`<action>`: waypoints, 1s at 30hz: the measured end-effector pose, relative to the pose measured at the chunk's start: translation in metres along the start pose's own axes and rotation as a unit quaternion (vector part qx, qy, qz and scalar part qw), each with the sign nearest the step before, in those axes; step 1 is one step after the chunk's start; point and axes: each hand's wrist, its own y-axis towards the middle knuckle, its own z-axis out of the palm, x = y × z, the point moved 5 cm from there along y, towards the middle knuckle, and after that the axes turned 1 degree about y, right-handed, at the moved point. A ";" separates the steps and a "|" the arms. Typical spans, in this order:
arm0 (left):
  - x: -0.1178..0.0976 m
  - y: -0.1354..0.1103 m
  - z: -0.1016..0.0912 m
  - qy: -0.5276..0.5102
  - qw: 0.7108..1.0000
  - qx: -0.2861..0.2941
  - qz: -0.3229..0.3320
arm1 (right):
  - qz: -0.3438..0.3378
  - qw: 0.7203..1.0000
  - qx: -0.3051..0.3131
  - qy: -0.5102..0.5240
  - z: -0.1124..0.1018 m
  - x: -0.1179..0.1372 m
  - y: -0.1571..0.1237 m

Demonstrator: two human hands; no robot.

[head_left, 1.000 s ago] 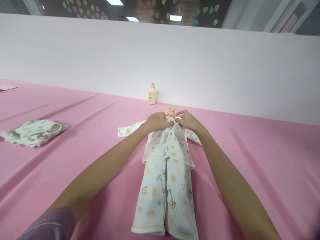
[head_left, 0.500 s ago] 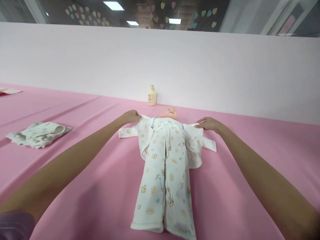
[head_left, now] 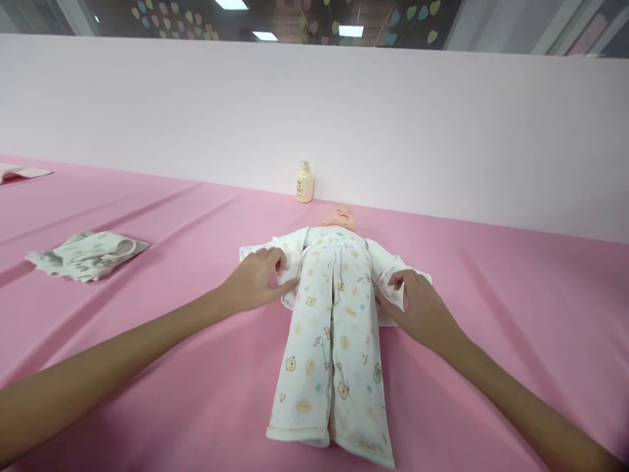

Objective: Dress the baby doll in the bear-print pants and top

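Note:
A baby doll lies on its back, its head toward the wall. Over its body and legs are white baby pants printed with small bears. A white jacket lies opened out beneath, its sleeves stretched to both sides. My left hand rests at the jacket's left flap, thumb and fingers apart, the thumb reaching the pants' edge. On the other side my right hand is at the right flap, its thumb and curled fingers apart, with white cloth showing in the gap.
A cream pump bottle stands against the white wall. At the left a crumpled patterned garment lies on the pink sheet. A pale pink folded cloth shows at the far left edge.
Both hands have let go of the jacket's shoulder areas and come down and inward to its lower flaps. The jacket's upper parts now lie flatter along the sleeves.

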 end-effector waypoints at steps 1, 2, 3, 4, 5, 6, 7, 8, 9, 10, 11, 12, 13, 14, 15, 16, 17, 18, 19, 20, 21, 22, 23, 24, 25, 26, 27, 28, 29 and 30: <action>-0.005 -0.006 0.006 0.012 1.000 0.014 0.000 | 0.005 1.000 0.014 0.003 0.003 0.002 -0.010; -0.007 -0.009 0.011 0.025 0.999 0.025 -0.007 | 0.012 1.000 0.026 0.005 0.007 0.003 -0.017; -0.008 -0.011 0.017 0.037 0.999 0.034 -0.020 | 0.021 0.999 0.035 0.006 0.010 0.002 -0.022; -0.006 -0.010 0.022 0.047 0.997 0.044 -0.036 | 0.031 0.999 0.043 0.003 0.013 0.001 -0.023; -0.005 -0.009 0.026 0.057 0.996 0.053 -0.053 | 0.042 0.998 0.047 -0.002 0.015 -0.001 -0.023; -0.004 -0.006 0.029 0.065 0.994 0.061 -0.067 | 0.051 0.997 0.048 -0.011 0.016 -0.002 -0.022; -0.003 -0.004 0.030 0.073 0.992 0.068 -0.078 | 0.056 0.997 0.046 -0.020 0.017 -0.002 -0.020; -0.002 -0.003 0.031 0.082 0.990 0.072 -0.085 | 0.054 0.997 0.043 -0.028 0.017 -0.002 -0.018; -0.002 -0.002 0.030 0.092 0.989 0.075 -0.089 | 0.048 0.997 0.040 -0.037 0.015 0.000 -0.016; -0.002 -0.001 0.029 0.099 0.988 0.075 -0.092 | 0.042 0.997 0.038 -0.046 0.014 0.001 -0.015; -0.001 -0.002 0.027 0.101 0.988 0.074 -0.096 | 0.039 0.997 0.038 -0.055 0.011 0.002 -0.015; 0.002 -0.004 0.025 0.096 0.988 0.070 -0.103 | 0.043 0.996 0.038 -0.064 0.008 0.001 -0.015; 0.006 -0.007 0.021 0.084 0.988 0.064 -0.116 | 0.053 0.995 0.037 -0.071 0.004 -0.002 -0.016; 0.012 -0.011 0.017 0.068 0.987 0.057 -0.134 | 0.066 0.994 0.034 -0.076 -0.001 -0.006 -0.018; 0.019 -0.016 0.013 0.049 0.985 0.049 -0.156 | 0.082 0.993 0.028 -0.077 -0.007 -0.013 -0.020; 0.027 -0.022 0.009 0.030 0.982 0.044 -0.180 | 0.099 0.992 0.022 -0.076 -0.013 -0.021 -0.023; 0.036 -0.028 0.005 0.015 0.978 0.040 -0.203 | 0.118 0.990 0.015 -0.074 -0.019 -0.031 -0.026; 0.045 -0.034 0.001 0.003 0.974 0.039 -0.224 | 0.137 0.988 0.011 -0.070 -0.025 -0.042 -0.030; 0.052 -0.040 -0.002 -0.006 0.970 0.040 -0.239 | 0.156 0.986 0.012 -0.065 -0.029 -0.053 -0.035; 0.059 -0.045 -0.005 -0.011 0.967 0.043 -0.251 | 0.171 0.983 0.017 -0.060 -0.032 -0.063 -0.040; 0.063 -0.050 -0.007 -0.012 0.965 0.045 -0.260 | 0.179 0.982 0.022 -0.056 -0.035 -0.072 -0.045; 0.067 -0.054 -0.009 -0.009 0.963 0.046 -0.265 | 0.181 0.982 0.023 -0.050 -0.036 -0.078 -0.049; 0.068 -0.057 -0.010 -0.005 0.962 0.044 -0.269 | 0.176 0.983 0.018 -0.044 -0.038 -0.082 -0.054; 0.068 -0.060 -0.011 0.001 0.962 0.039 -0.272 | 0.168 0.985 0.012 -0.038 -0.039 -0.084 -0.058; 0.068 -0.062 -0.011 0.007 0.961 0.034 -0.274 | 0.159 0.987 0.004 -0.033 -0.039 -0.085 -0.061; 0.067 -0.064 -0.011 0.010 0.961 0.029 -0.276 | 0.149 0.989 0.000 -0.028 -0.040 -0.084 -0.063; 0.066 -0.065 -0.011 0.012 0.960 0.025 -0.278 | 0.139 0.990 0.000 -0.024 -0.039 -0.083 -0.065; 0.065 -0.067 -0.010 0.014 0.960 0.020 -0.278 | 0.130 0.991 0.002 -0.022 -0.039 -0.082 -0.066; 0.064 -0.068 -0.009 0.018 0.961 0.012 -0.274 | 0.118 0.993 0.003 -0.023 -0.038 -0.080 -0.067; 0.064 -0.069 -0.008 0.024 0.963 0.000 -0.268 | 0.104 0.994 -0.005 -0.028 -0.038 -0.078 -0.067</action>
